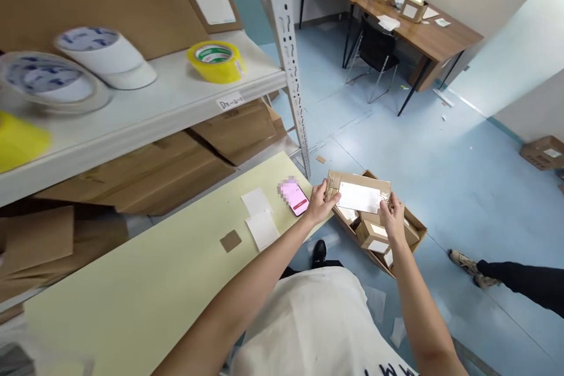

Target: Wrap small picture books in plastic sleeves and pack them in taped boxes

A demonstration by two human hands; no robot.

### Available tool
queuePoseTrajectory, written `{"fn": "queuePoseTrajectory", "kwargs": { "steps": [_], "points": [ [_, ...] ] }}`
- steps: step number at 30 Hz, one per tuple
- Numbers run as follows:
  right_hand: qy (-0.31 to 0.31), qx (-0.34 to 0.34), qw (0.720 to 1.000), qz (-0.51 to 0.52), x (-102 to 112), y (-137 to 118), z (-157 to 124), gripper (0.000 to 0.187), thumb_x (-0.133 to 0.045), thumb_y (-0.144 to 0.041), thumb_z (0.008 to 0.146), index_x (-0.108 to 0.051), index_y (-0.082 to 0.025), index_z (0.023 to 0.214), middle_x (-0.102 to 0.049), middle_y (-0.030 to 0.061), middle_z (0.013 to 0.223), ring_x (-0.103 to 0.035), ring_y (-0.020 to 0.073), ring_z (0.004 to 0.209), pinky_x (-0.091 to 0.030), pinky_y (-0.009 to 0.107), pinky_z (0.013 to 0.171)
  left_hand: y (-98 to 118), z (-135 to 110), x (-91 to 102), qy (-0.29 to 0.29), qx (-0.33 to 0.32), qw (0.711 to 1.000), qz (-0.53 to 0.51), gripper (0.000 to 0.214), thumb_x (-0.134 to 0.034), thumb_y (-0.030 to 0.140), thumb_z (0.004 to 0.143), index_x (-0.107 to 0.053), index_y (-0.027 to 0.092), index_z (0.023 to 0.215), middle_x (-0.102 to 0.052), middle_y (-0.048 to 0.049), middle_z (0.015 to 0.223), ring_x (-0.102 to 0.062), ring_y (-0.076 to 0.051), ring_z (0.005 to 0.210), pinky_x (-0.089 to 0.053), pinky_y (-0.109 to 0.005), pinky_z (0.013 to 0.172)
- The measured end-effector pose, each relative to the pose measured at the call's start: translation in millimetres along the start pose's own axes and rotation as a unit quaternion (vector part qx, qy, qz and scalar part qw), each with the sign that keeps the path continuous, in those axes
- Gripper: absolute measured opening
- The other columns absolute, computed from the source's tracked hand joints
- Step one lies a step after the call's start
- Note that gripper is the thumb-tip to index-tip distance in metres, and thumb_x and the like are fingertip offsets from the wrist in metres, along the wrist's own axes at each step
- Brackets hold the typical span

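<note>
Both hands hold a small brown cardboard parcel (358,187) with a white label on its top face. My left hand (321,202) grips its left end, fingers curled round the edge. My right hand (393,219) grips the right end, with the fingers wrapped round it. The parcel hangs above an open cardboard box (418,234) on the blue floor, which holds several smaller labelled parcels (371,235). A pink phone (294,195) lies on the pale yellow table (145,282) just left of my left hand.
Two white slips (259,217) and a brown square (231,241) lie on the table. The shelf (176,100) carries tape rolls (217,60) above flattened cardboard (154,170). Another person's leg and shoe (471,263) reach in at the right. A desk (423,29) and chair (374,50) stand behind.
</note>
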State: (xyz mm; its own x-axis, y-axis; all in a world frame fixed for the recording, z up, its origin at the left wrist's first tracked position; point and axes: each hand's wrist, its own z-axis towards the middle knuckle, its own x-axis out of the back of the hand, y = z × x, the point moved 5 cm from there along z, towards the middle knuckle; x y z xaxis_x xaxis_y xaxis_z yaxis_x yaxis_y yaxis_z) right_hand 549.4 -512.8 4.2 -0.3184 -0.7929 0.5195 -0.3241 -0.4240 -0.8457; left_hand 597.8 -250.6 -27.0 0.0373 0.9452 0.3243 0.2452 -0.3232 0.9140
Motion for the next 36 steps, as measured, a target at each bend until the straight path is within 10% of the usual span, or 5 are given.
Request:
{"fn": "queuePoseTrajectory", "kwargs": {
  "steps": [9,20,29,36],
  "points": [
    [0.06,-0.033,0.998,-0.005,10.1,31.8,-24.2,0.088,-0.058,-0.067,0.075,-0.036,-0.021,0.146,-0.033,0.0163,0.14,-0.035,0.0343,0.135,-0.034,0.05,0.108,16.0,28.8,-38.2,-0.127,-0.063,0.989,0.049,0.086,-0.061,0.057,0.081,-0.031,0.015,0.149,-0.03,-0.0134,0.158,-0.021,-0.029,0.148,-0.018,-0.042,0.121],
    [-0.041,0.023,0.998,0.033,-42.8,-0.6,-13.9,0.08,-0.057,-0.062,0.08,-0.032,-0.025,0.147,-0.031,0.0154,0.148,-0.039,0.0321,0.134,-0.043,0.049,0.103,-11.9,-3.3,37.6,-0.031,0.001,0.999,0.043,0.08,-0.061,0.052,0.082,-0.032,0.018,0.149,-0.032,-0.0114,0.158,-0.026,-0.027,0.146,-0.021,-0.043,0.12],
    [-0.205,0.085,0.974,0.041,-128.8,-41.1,-33.5,0.074,-0.06,-0.054,0.08,-0.039,-0.021,0.142,-0.04,0.0187,0.144,-0.056,0.029,0.118,-0.052,0.045,0.092,-85.2,-118.1,131.2,0.135,0.127,0.983,0.002,0.075,-0.062,0.053,0.08,-0.039,0.021,0.144,-0.038,-0.0106,0.154,-0.032,-0.027,0.144,-0.027,-0.041,0.118],
    [-0.303,0.152,0.939,0.058,-188.0,-89.7,-102.7,0.069,-0.061,-0.052,0.078,-0.045,-0.021,0.138,-0.055,0.0174,0.133,-0.065,0.0219,0.091,-0.054,0.04,0.08,-151.9,-240.3,182.7,0.266,0.19,0.942,-0.073,0.072,-0.058,0.059,0.081,-0.043,0.023,0.142,-0.039,-0.0119,0.154,-0.033,-0.028,0.144,-0.032,-0.041,0.115]
  ]
}}
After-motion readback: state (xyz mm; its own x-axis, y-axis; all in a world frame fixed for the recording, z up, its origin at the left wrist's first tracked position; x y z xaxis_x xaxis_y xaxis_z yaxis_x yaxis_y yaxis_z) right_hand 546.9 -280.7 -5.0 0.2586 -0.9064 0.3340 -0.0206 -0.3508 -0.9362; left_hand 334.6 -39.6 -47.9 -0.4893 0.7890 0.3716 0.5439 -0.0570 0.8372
